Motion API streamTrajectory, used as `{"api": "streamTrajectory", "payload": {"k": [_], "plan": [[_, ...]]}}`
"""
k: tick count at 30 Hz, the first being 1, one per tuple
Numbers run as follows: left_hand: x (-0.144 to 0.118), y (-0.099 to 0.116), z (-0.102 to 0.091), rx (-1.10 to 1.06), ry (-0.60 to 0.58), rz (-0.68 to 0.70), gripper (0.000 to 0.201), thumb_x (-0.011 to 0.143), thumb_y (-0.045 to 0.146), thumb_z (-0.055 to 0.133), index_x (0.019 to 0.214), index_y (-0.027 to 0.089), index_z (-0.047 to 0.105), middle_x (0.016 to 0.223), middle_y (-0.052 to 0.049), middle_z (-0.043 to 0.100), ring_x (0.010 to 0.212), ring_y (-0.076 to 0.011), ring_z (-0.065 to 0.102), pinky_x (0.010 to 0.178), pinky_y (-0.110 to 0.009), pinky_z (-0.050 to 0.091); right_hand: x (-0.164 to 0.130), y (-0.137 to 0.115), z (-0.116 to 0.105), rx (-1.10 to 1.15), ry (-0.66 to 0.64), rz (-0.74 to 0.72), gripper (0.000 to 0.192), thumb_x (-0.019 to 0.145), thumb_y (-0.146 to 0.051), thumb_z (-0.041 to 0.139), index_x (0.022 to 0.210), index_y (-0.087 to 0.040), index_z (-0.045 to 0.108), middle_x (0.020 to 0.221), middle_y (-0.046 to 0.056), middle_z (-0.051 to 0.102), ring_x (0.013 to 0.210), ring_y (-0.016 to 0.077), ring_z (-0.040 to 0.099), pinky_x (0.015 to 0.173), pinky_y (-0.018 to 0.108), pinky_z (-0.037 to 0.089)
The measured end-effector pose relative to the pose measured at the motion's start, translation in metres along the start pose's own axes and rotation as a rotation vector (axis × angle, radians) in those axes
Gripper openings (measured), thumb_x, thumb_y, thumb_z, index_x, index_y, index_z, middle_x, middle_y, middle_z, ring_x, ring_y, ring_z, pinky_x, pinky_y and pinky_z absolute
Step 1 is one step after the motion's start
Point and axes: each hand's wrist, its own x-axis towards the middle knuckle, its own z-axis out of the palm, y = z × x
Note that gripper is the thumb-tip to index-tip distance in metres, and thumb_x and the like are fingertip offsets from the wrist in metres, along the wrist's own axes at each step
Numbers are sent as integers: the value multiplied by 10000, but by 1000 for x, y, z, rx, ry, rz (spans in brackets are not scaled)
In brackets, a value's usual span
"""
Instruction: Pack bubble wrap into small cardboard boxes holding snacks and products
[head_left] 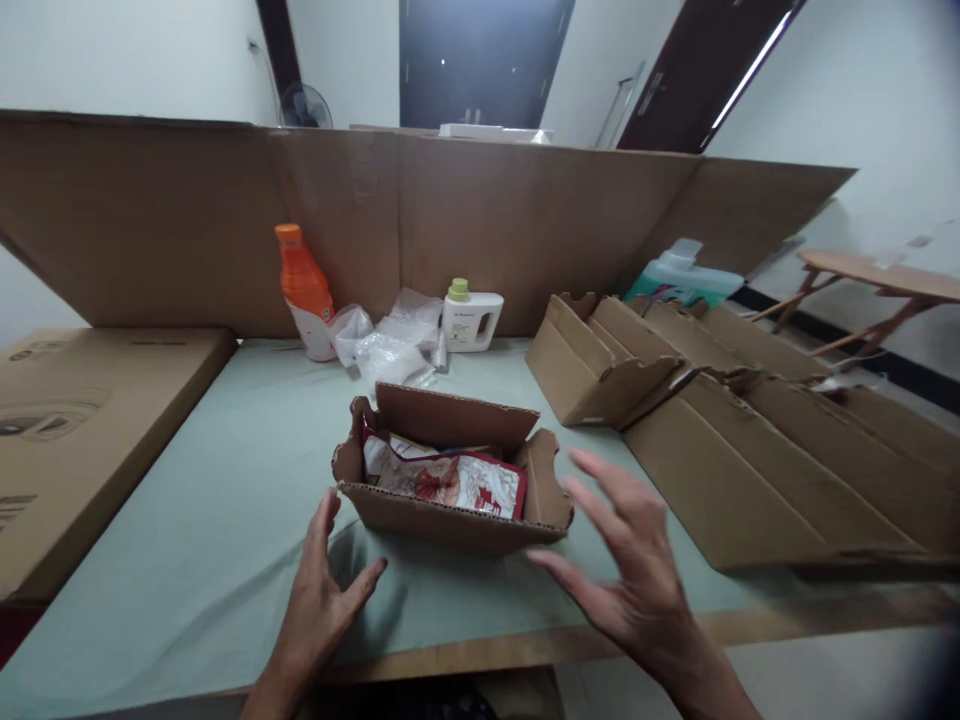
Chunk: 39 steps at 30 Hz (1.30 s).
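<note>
We look down at our two bare hands on either side of a small cardboard box (450, 525), which stands on a table (442, 658) covered with a pale green cloth (217, 490). The box has an open top, and its back wall rises above the rest. Inside lies a white and red printed bag (442, 482), filling most of the space between the end walls.

Our left hand (328, 585) has its thumb and fingers spread, the fingertips close to the box's left front corner; we cannot tell whether they touch it. Our right hand (626, 550), slightly blurred, is spread too, its fingers beside the box's right end and its thumb near the right front corner.

Behind the box, we see crumpled clear plastic wrap (397, 345) between an orange and white bottle (306, 295) on the left and a white jug (472, 322) with a green cap on the right. A long cardboard screen (487, 220) stands behind them. To our right, several brown boxes (750, 470) crowd together, with a bottle of blue-green liquid (686, 278) behind them. At far left lies a large flat carton (120, 400). Beyond the screen, we make out a fan (306, 105) and dark doors (484, 60).
</note>
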Motion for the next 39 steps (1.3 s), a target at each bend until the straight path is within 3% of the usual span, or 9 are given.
{"api": "streamTrajectory", "payload": {"k": [4,8,13,19,23,26,32,36,39], "plan": [[15,3,-1,-62,-40,-63,813,814,498,696,1496,199,371,1513,-190,479,1387,-369,495,1135,-557,427,-53,19,25,54,-84,321,727,903,-346,660,1555,-268,347,1522,142,504,1351,339,537,1094,526,461],[33,11,11,-138,-152,-51,583,781,451,679,1281,177,560,1306,-163,644,1256,-352,599,1059,-504,494,-84,25,76,255,-317,519,638,826,-449,695,1396,-195,563,1379,157,645,1248,376,627,1005,514,553],[55,18,27,-200,-97,-124,464,798,446,631,1161,162,578,1167,-151,706,1084,-324,673,925,-456,547,-57,40,113,421,-317,661,548,813,-478,673,1253,-152,661,1263,191,710,1179,400,664,960,532,566],[112,22,41,-261,-100,-54,530,784,373,586,1260,142,552,1243,-148,685,1150,-292,651,996,-433,519,4,83,143,585,-252,734,506,730,-461,723,1122,-148,651,1101,149,758,993,324,714,849,441,590],[140,4,28,-278,-146,-22,567,707,276,559,1259,155,600,1292,-128,685,1173,-264,657,1038,-408,501,4,97,161,604,-164,741,439,767,-451,683,1098,-166,633,1027,110,765,927,280,710,822,401,586],[163,-10,10,-148,-22,-36,496,702,296,547,1157,142,670,1092,-114,754,998,-258,708,894,-391,565,-7,100,166,585,-154,758,381,815,-458,657,1061,-167,648,971,106,770,876,270,710,789,379,584],[271,13,3,-54,113,46,420,784,393,538,1084,141,688,1111,-111,710,902,-219,678,856,-352,544,-8,100,167,564,-183,812,394,793,-490,678,1023,-172,659,960,102,779,864,291,726,753,381,597],[349,47,30,18,119,110,395,715,414,698,1014,156,701,1152,-110,676,991,-240,637,910,-360,511,-7,101,167,533,-185,824,382,780,-491,683,1005,-182,674,986,115,786,896,317,736,771,400,609],[378,62,55,77,115,115,221,623,340,777,723,177,666,932,-87,687,1049,-278,591,939,-364,469,-9,102,166,544,-199,823,355,783,-475,685,991,-188,683,970,116,791,869,318,742,753,399,615]]}}
